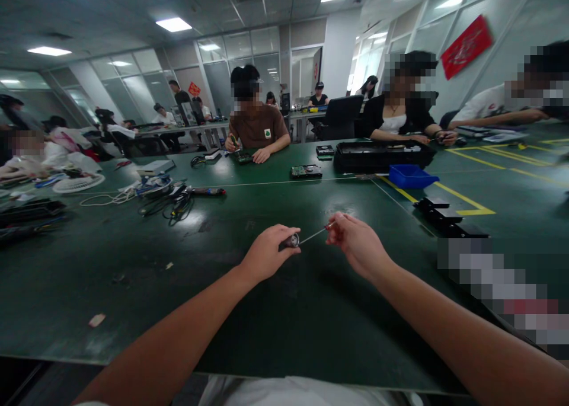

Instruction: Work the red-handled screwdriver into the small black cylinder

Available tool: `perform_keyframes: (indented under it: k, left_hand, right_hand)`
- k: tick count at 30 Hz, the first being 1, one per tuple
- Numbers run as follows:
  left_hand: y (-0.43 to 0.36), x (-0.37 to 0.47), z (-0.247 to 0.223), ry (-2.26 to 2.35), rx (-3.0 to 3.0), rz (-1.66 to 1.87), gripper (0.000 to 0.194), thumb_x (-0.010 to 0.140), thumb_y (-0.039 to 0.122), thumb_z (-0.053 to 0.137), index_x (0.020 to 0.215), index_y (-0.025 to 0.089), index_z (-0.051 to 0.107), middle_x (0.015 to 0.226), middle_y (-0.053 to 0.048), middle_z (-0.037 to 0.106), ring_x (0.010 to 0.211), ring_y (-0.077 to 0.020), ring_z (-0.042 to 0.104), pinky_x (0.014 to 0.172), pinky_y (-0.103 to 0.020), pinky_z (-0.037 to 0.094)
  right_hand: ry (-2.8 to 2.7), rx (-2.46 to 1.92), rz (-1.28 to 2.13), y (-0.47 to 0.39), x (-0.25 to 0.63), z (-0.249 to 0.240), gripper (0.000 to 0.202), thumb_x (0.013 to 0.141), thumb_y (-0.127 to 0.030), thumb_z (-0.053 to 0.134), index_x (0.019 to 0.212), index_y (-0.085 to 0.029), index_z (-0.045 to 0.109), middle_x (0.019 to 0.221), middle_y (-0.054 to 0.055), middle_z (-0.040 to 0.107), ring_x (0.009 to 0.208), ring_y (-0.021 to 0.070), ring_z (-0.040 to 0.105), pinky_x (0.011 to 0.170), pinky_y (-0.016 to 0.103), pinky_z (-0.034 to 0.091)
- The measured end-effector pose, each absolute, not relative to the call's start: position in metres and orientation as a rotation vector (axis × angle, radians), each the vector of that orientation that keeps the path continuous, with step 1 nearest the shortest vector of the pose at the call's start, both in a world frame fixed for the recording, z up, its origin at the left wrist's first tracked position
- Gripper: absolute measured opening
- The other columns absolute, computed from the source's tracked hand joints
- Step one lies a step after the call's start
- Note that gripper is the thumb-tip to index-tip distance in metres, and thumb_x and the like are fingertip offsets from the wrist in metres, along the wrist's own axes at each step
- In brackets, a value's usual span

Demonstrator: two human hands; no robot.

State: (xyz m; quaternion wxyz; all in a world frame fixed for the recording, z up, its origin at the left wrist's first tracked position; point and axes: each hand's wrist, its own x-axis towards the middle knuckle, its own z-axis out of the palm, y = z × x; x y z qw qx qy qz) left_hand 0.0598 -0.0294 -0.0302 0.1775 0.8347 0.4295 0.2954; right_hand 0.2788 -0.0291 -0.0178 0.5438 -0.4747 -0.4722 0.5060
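My left hand [269, 251] is closed round a short dark cylinder [291, 240] whose round, metallic-looking end faces right, between thumb and fingers. From beside that end a thin, straight grey rod [312, 236] runs up to my right hand [353, 240]. The right fingers pinch the rod's far end, where a small dark red part shows. Whether the rod is joined to the cylinder or only touches it, I cannot tell. Both hands are held above the green tabletop [284, 329], in front of my body.
Cables with a dark pen-shaped tool [207, 191] lie to the left. Ahead are a hard drive [306, 171], a long black case [384, 157] and a blue tray [411, 176]. Black brackets [448, 217] line the right. Across the table a person [258, 127] works on a board.
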Motion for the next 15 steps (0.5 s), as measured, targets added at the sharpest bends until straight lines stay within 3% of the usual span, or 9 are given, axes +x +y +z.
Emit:
perform_keyframes:
  k: [15]
  left_hand:
    - [-0.025,0.060,-0.038,1.269,2.328,0.700,0.046,0.082,0.027,0.074,0.126,0.022,0.064,0.107,-0.005,0.065,0.096,-0.0200,0.061,0.088,-0.033,0.046]
  right_hand:
    - [-1.606,-1.211,0.644,-0.041,0.274,-0.020,0.024,0.097,-0.043,0.044,0.093,-0.023,0.057,0.077,0.003,0.063,0.073,0.0195,0.060,0.069,0.034,0.046]
